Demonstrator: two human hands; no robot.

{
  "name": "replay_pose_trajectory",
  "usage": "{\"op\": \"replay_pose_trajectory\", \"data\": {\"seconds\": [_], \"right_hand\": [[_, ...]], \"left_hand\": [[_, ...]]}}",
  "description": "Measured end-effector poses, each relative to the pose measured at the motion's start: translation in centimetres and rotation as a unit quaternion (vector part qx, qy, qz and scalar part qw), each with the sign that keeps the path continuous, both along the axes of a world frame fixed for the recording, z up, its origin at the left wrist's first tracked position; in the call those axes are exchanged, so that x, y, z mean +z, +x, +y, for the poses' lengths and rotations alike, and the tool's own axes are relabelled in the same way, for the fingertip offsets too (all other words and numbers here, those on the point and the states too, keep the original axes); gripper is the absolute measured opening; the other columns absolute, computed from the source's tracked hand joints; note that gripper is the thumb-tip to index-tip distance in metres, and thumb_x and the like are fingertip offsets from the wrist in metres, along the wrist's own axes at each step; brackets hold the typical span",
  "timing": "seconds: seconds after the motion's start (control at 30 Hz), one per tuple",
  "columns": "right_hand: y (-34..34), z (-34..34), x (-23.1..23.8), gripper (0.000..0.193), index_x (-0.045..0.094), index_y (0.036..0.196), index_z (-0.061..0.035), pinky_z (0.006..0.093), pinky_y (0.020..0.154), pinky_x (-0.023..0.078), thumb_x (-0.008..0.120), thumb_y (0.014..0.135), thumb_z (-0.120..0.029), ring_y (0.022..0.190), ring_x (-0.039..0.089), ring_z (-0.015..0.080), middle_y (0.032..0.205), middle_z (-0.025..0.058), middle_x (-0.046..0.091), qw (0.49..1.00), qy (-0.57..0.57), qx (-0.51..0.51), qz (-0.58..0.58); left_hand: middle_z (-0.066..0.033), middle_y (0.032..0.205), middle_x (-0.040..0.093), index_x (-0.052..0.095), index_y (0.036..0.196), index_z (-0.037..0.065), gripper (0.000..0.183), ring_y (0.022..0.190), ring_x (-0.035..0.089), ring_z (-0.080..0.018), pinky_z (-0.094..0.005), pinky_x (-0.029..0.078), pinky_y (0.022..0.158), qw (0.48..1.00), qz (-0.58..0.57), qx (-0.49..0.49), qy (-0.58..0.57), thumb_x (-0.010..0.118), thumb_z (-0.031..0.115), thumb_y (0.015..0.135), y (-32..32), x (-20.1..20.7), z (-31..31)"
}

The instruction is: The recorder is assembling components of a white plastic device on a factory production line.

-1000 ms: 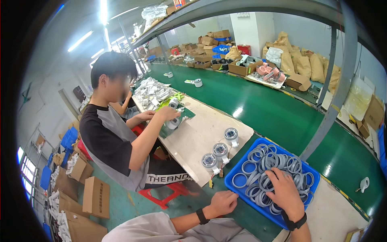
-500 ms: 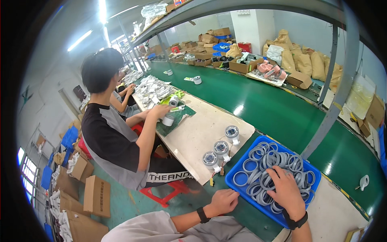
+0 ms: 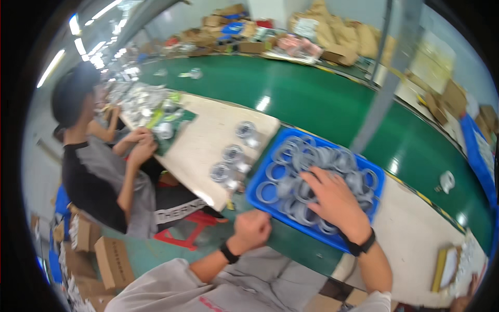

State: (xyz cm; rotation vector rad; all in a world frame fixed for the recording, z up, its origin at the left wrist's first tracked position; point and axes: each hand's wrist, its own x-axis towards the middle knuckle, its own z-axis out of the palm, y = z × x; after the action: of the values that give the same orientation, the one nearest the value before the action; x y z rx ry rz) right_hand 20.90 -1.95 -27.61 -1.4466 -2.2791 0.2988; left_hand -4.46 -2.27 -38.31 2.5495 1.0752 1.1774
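Note:
My right hand [image 3: 335, 200] is over the blue tray [image 3: 296, 227], its fingers apart and resting among a heap of grey plastic rings [image 3: 332, 158]. The fingertips partly sink between the rings, and I see no ring lifted. Beside the tray's near left corner, my left hand [image 3: 251, 229] is curled into a fist with nothing visible in it. Three round grey device heads [image 3: 233, 154] with short necks stand in a row on the pale board [image 3: 202, 138] left of the tray. The picture is somewhat blurred.
At left a co-worker [image 3: 99, 182] sits on a red stool [image 3: 189, 231], both hands together near white parts. A green conveyor belt [image 3: 322, 112] runs behind, with a grey post [image 3: 384, 88] at the tray's far side. Cartons [image 3: 112, 260] stand on the floor. A small box [image 3: 444, 265] lies right.
The whole view has swung, so the tray, board and co-worker appear farther left and higher. My right hand stays over the rings. The co-worker's hands have come together.

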Motion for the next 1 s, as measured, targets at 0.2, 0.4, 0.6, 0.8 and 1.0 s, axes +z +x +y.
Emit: {"op": "replay_pose_trajectory", "data": {"seconds": [0.2, 0.4, 0.6, 0.8, 1.0], "right_hand": [[0.9, 0.1, -1.4, 0.067, 0.047, 0.134, -0.0079, 0.0444, 0.103, 0.038, 0.076, 0.074, -0.01, 0.122, 0.05, 0.0334, 0.134, 0.0164, 0.048, 1.0, -0.015, -0.017, -0.018], [0.7, 0.3, -1.4, 0.068, 0.047, 0.134, -0.0078, 0.0435, 0.103, 0.038, 0.077, 0.072, -0.01, 0.121, 0.051, 0.0328, 0.133, 0.0167, 0.048, 1.0, 0.0, -0.013, -0.018], [0.4, -0.2, -0.6, 0.068, 0.047, 0.133, -0.0091, 0.0438, 0.102, 0.039, 0.076, 0.071, -0.01, 0.123, 0.048, 0.0352, 0.135, 0.0171, 0.047, 1.0, -0.006, -0.005, -0.004], [0.7, -0.8, 0.0, 0.068, 0.05, 0.131, -0.0109, 0.045, 0.101, 0.039, 0.078, 0.069, -0.012, 0.121, 0.05, 0.0341, 0.134, 0.0154, 0.048, 0.999, -0.031, -0.027, -0.027], [0.5, -0.4, -0.1, 0.068, 0.051, 0.129, -0.0094, 0.0438, 0.1, 0.04, 0.08, 0.068, -0.012, 0.119, 0.051, 0.0338, 0.132, 0.0145, 0.049, 1.0, -0.015, -0.016, -0.023]], "left_hand": [[-0.0102, 0.063, 0.056, 0.057, 0.077, 0.001, 0.011, 0.054, 0.056, -0.0292, -0.0384, 0.044, 0.05, 1.0, -0.009, -0.023, -0.004, 0.061, -0.003, 0.068, 1.0, -0.7, 0.9], [-0.0099, 0.061, 0.054, 0.056, 0.075, 0.002, 0.011, 0.053, 0.055, -0.0289, -0.0382, 0.043, 0.049, 1.0, -0.004, -0.014, -0.003, 0.061, -0.004, 0.067, 0.7, -0.4, 0.8], [-0.0099, 0.065, 0.055, 0.057, 0.076, 0.004, 0.011, 0.055, 0.056, -0.0296, -0.0398, 0.044, 0.05, 0.999, -0.003, -0.026, -0.026, 0.063, 0.0, 0.068, 0.0, -0.8, 0.0], [-0.0093, 0.066, 0.056, 0.058, 0.081, 0.004, 0.013, 0.059, 0.058, -0.028, -0.0378, 0.047, 0.053, 1.0, 0.004, -0.02, -0.004, 0.064, 0.003, 0.07, 1.0, -0.5, -0.1], [-0.0087, 0.065, 0.057, 0.058, 0.079, 0.004, 0.013, 0.058, 0.058, -0.0272, -0.0366, 0.046, 0.051, 1.0, 0.004, -0.014, -0.007, 0.064, 0.001, 0.069, 0.9, -0.4, -0.3]]}}
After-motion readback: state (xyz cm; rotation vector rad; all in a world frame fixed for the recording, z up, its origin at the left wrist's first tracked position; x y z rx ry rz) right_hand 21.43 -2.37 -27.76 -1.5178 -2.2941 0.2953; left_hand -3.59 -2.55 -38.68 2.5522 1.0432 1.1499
